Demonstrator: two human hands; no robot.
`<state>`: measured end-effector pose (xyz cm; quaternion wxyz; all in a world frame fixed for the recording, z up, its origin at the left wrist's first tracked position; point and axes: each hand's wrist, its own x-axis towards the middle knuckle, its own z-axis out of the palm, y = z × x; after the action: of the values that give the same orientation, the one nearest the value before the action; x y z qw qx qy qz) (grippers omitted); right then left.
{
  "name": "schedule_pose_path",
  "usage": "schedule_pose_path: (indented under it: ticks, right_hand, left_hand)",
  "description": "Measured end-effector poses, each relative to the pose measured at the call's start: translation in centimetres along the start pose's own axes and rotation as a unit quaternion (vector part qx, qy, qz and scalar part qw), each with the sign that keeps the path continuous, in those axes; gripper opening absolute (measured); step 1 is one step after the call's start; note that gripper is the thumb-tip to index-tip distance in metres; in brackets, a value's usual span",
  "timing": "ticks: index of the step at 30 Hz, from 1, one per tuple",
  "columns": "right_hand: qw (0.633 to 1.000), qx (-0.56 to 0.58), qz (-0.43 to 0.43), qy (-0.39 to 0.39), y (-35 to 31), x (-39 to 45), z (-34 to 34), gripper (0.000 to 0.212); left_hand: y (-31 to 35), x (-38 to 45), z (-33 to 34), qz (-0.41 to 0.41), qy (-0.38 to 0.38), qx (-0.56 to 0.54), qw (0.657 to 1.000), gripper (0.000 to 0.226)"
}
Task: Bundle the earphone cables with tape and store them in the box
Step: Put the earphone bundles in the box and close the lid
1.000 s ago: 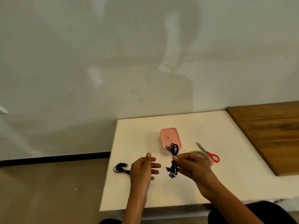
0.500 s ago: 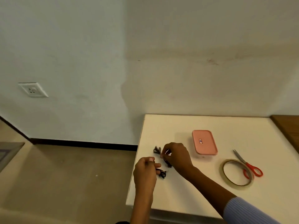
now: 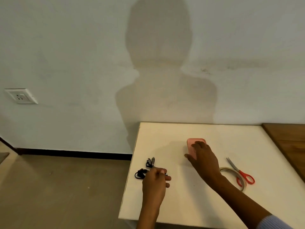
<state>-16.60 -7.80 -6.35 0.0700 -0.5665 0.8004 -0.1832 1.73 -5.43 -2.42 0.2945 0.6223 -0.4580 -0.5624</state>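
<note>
A pink lidded box [image 3: 191,142] lies on the white table [image 3: 189,205]. My right hand [image 3: 203,157] rests on its lid with fingers laid flat and the thumb stretched out past the box's near left corner. Two small black earphone cable bundles lie near the table's left edge, one [image 3: 140,174] just left of my left hand, the other [image 3: 150,162] slightly farther back. My left hand [image 3: 155,180] has curled fingers, and its thumb and fingertips pinch a dark bit of the nearer cable. A roll of clear tape [image 3: 231,170] sits to the right, partly behind my right forearm.
Red-handled scissors [image 3: 242,175] lie across the tape roll. A brown wooden top [image 3: 290,139] adjoins the table on the right. The table's left edge drops to the floor [image 3: 57,187] close to the cables. A wall socket [image 3: 20,95] is at far left.
My right hand has let go of the cables and moved right onto the pink box. My left hand stays by the cables near the table's left edge. The view has shifted.
</note>
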Motion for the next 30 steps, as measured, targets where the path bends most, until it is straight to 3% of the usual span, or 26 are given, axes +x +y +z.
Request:
schedule_pose_path:
  ticks: [3, 9, 14, 16, 22, 30]
  right_hand:
    - [0.995, -0.082, -0.014, -0.051, 0.9, -0.5, 0.3, 0.076]
    - [0.978, -0.130, -0.066, -0.151, 1.1, -4.5, -1.1, 0.084]
    - [0.977, -0.137, -0.139, -0.089, 1.9, -9.4, 0.6, 0.111]
    - [0.979, -0.121, -0.141, -0.079, 1.9, -10.2, 1.3, 0.109]
    - [0.984, -0.105, -0.144, -0.020, 2.2, -11.0, 2.5, 0.074]
    - [0.987, -0.072, -0.141, 0.000, 1.3, -11.0, 2.8, 0.071]
  left_hand:
    - [0.2, -0.3, 1.1, 0.003, -0.021, 0.012, 1.000, 0.024]
    - [-0.3, -0.6, 3.3, -0.019, -0.064, 0.016, 0.998, 0.024]
    - [-0.3, -1.3, 4.8, -0.097, -0.092, 0.010, 0.991, 0.031]
    - [-0.3, -1.6, 5.0, -0.113, -0.097, 0.001, 0.989, 0.035]
    - [-0.9, -1.7, 5.2, -0.131, -0.087, -0.027, 0.987, 0.046]
    - [-1.3, -0.8, 4.9, -0.114, -0.095, -0.047, 0.988, 0.051]
